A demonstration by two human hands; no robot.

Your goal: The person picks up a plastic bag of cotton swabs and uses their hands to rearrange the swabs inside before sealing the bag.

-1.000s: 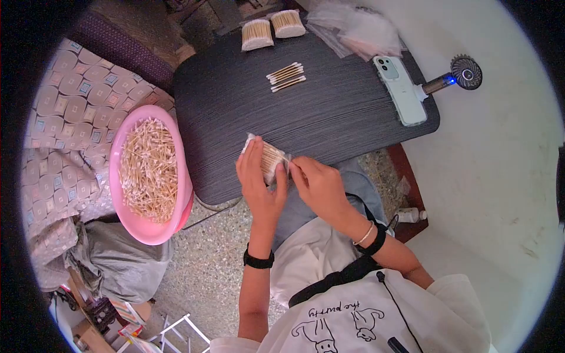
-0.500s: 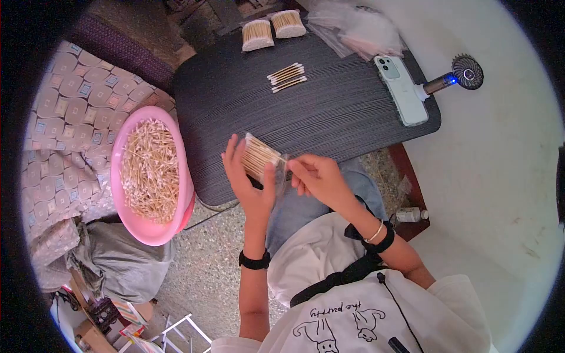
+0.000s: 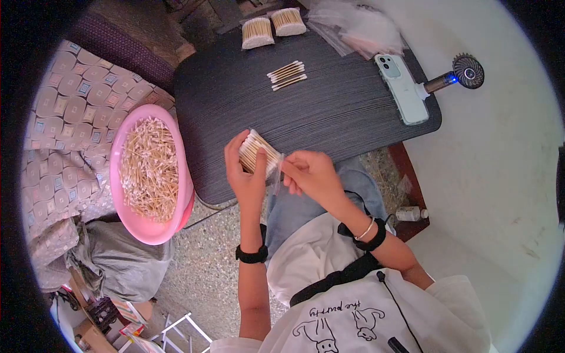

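Observation:
My left hand [image 3: 244, 173] grips a clear plastic bag of cotton swabs [image 3: 259, 152] at the near edge of the dark table [image 3: 329, 112]. My right hand [image 3: 309, 173] pinches the bag's open end on its right side. A small row of loose cotton swabs [image 3: 286, 75] lies farther back on the table. Two filled swab packs [image 3: 272, 27] stand at the table's far edge. A pink basin [image 3: 182, 176] heaped with swabs sits to my left.
A white phone [image 3: 402, 88] and a small handheld fan [image 3: 459, 75] lie at the table's right end. Empty clear bags [image 3: 359, 29] are piled at the far right. A patterned cushion [image 3: 70, 112] and a grey sack [image 3: 118, 256] lie on the left.
The bag of swabs has turned and lifted slightly in my left hand. My right hand has shifted from pressing on the bag to pinching its open end.

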